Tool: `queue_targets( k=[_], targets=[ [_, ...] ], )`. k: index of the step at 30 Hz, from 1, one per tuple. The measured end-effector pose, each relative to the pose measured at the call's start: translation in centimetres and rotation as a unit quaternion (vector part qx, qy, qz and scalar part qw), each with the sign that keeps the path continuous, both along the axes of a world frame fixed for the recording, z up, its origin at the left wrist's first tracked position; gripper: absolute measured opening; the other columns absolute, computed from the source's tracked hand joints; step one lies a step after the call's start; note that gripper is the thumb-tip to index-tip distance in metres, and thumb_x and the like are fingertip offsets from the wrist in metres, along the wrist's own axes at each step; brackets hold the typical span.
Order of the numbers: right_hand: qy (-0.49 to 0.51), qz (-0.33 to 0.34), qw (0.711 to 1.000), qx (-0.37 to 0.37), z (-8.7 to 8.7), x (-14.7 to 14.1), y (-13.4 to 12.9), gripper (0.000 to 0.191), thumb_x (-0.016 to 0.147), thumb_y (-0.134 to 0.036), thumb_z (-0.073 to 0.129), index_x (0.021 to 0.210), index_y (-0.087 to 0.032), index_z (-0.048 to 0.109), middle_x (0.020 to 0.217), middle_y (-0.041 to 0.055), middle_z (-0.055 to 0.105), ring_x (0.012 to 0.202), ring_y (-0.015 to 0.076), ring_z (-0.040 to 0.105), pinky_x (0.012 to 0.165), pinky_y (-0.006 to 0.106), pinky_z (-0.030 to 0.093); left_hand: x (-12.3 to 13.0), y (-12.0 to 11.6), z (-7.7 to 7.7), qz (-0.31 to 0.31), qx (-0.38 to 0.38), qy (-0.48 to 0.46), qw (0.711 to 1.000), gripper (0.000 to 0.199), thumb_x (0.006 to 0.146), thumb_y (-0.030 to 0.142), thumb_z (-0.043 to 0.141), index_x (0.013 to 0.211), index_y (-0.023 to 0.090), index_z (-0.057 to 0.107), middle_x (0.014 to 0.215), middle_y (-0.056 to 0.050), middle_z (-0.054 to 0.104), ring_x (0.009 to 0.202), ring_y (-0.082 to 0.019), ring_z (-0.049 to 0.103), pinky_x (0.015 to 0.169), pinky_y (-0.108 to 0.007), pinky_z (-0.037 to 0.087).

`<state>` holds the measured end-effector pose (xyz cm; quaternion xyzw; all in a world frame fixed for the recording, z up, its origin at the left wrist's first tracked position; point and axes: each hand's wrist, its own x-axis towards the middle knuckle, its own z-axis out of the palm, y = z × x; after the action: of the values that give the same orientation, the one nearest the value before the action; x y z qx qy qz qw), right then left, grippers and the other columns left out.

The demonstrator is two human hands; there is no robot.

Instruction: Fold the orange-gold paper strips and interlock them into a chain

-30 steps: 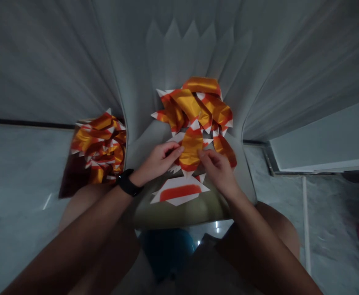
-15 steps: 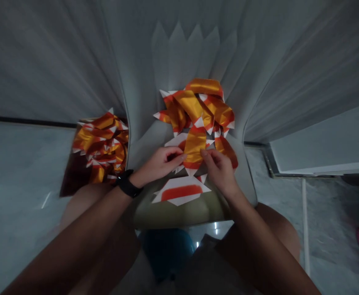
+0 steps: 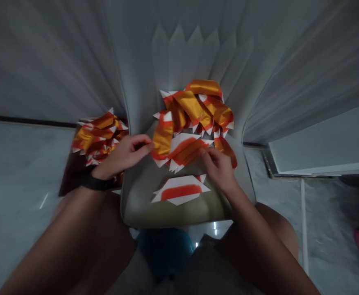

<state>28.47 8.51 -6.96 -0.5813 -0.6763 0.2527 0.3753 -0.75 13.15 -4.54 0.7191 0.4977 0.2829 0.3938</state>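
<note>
Two-hand hold: left hand (image 3: 126,155) pinches gold-orange foil strip (image 3: 162,139), right hand (image 3: 218,170) pins folded white-orange paper (image 3: 187,149) steady on grey padded seat (image 3: 142,200).

A: What did the hands have?

B: The right hand (image 3: 218,170) lay on a folded orange-and-white foil piece (image 3: 188,151). The left hand (image 3: 126,155), with a black wristband (image 3: 95,183), was just beside a gold foil strip (image 3: 163,137).

A: And around them?

B: A heap of gold-and-orange foil pieces (image 3: 198,104) sat above them, a flat red-striped white piece (image 3: 180,191) below, and another heap (image 3: 98,141) on a dark sheet (image 3: 69,184) to the left, against grey pleated cloth (image 3: 179,53).
</note>
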Motion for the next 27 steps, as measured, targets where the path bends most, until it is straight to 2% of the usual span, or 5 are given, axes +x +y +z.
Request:
queue_targets(
  k=[3,10,17,23,27],
  targets=[
    [-0.105,0.083,0.988,0.082,-0.6,0.3,0.7,0.025,0.099,-0.034,0.052,0.106,-0.018,0.070,0.102,0.0105,0.072,0.094,0.0247,0.066,0.085,0.039,0.053,-2.7,1.0,-0.4,0.024,0.002,0.048,0.999,0.023,0.086,0.035,0.058,0.070,0.018,0.061,0.058,0.004,0.048,0.051,-0.010,0.042,0.048,-0.022,0.031],
    [-0.261,0.172,0.940,0.138,-3.0,-1.5,2.5,0.043,0.101,-0.028,0.046,0.140,-0.014,0.056,0.147,0.0155,0.054,0.141,0.0307,0.043,0.117,0.052,0.036,-3.6,2.0,-1.9,0.000,0.080,0.136,0.988,0.018,0.084,0.034,0.059,0.075,0.018,0.061,0.061,0.004,0.051,0.056,-0.011,0.045,0.053,-0.023,0.033],
    [-0.265,0.193,0.936,0.129,-2.1,-1.7,1.4,0.043,0.101,-0.034,0.049,0.138,-0.016,0.058,0.139,0.0142,0.062,0.131,0.0308,0.053,0.118,0.058,0.032,-2.9,1.2,-1.6,0.054,0.069,0.100,0.991,0.027,0.086,0.045,0.062,0.080,0.020,0.056,0.065,0.004,0.050,0.057,-0.011,0.044,0.053,-0.024,0.033],
    [-0.271,0.194,0.933,0.134,-2.6,-1.5,2.2,0.054,0.099,-0.041,0.052,0.146,-0.014,0.050,0.151,0.0164,0.050,0.143,0.0324,0.041,0.119,0.058,0.030,-2.5,1.3,-1.9,0.125,0.128,0.100,0.979,0.031,0.081,0.047,0.071,0.092,0.021,0.060,0.077,0.002,0.057,0.064,-0.013,0.049,0.058,-0.026,0.038],
    [-0.274,0.185,0.935,0.127,-2.8,-1.5,2.3,0.050,0.099,-0.043,0.053,0.141,-0.015,0.056,0.142,0.0138,0.060,0.134,0.0313,0.052,0.121,0.059,0.026,-2.2,1.1,-1.5,0.144,0.152,0.071,0.975,0.024,0.085,0.041,0.067,0.097,0.021,0.064,0.074,0.002,0.057,0.064,-0.013,0.050,0.058,-0.025,0.038]
  ],
)
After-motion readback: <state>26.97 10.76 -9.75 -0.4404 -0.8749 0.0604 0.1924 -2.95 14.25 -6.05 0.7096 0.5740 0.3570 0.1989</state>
